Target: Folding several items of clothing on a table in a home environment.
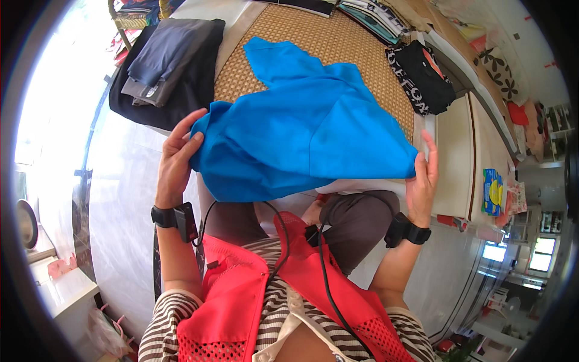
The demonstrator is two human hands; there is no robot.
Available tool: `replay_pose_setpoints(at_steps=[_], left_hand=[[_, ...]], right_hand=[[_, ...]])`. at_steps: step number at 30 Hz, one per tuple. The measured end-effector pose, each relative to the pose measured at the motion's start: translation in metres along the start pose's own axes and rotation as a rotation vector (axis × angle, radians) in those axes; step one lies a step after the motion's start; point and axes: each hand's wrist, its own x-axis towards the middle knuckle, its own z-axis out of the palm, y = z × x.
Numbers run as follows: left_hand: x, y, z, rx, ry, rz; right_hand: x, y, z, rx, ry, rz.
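Note:
A blue cloth garment (289, 131) stretches between my two hands above my lap. My left hand (178, 156) pinches its left end between thumb and fingers. At the opposite end, my right hand (421, 178) grips a corner of the cloth. The far part of the garment rests on a woven mat (233, 86), while its near edge hangs over the mat's front side. Folds and a seam show on the cloth; which part of the garment each hand holds I cannot tell.
Left of the mat lie folded dark clothes (174, 63). A folded black garment with white lettering (423, 79) sits at the right edge, and a stack of folded clothes (375, 20) at the far right. A pale cabinet (454, 158) stands to the right. Black cables (323, 253) run to both wrists.

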Motion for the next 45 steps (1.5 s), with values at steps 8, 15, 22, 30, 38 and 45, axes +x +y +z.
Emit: replay_pose_setpoints(at_steps=[8, 15, 22, 30, 38, 45], left_hand=[[-0.010, 0.008, -0.008, 0.258, -0.136, -0.051], [-0.017, 0.013, -0.008, 0.273, -0.148, -0.017], [-0.020, 0.022, -0.002, 0.253, -0.280, 0.075], [-0.037, -0.004, -0.017, 0.325, -0.376, -0.125], [-0.019, -0.020, 0.012, 0.393, -0.174, -0.110], [-0.003, -0.020, 0.042, 1.035, -0.322, 0.406]], right_hand=[[-0.011, -0.014, -0.021, -0.443, -0.394, -0.015], [-0.009, -0.024, -0.029, -0.670, -0.288, -0.097], [0.007, -0.043, -0.036, -0.825, -0.027, -0.367], [0.005, -0.041, -0.053, -0.915, 0.137, -0.446], [0.007, 0.006, -0.077, -0.966, 0.151, -0.350], [-0.001, 0.023, -0.054, -1.178, 0.071, -0.374]])
